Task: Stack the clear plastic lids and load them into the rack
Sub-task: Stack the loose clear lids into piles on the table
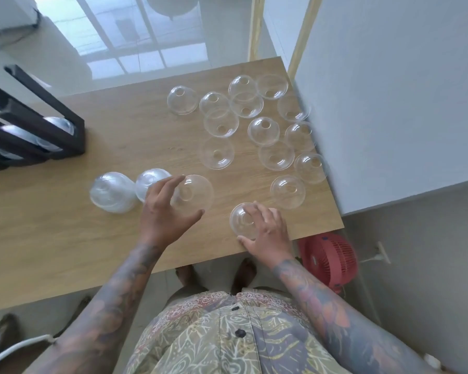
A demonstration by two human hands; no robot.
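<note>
Lids (262, 131) lie mostly loose and scattered over the far right part of the surface (65, 220), some dome up, some dome down, a few overlapping. Two stacks (111, 192) stand near the middle left, just beside each other, so the stacking looks well begun but far from finished. The rack (46, 125) sits at the left far edge and already holds some clear lids between its dark bars; how many is hard to tell.

The left hand (164, 211) has its fingers and thumb curled round one lid (193, 194), held just beside the nearer stack. The right hand (265, 228) rests with curled fingers on another lid (242, 221), gripping it close to the near edge.

By my judgement, more than a dozen lids remain to gather, stack and load. Several lids sit right at the right edge, next to the wall, and could slip off if nudged. Bare surface lies between the stacks and the rack, giving open room to carry stacks across.
</note>
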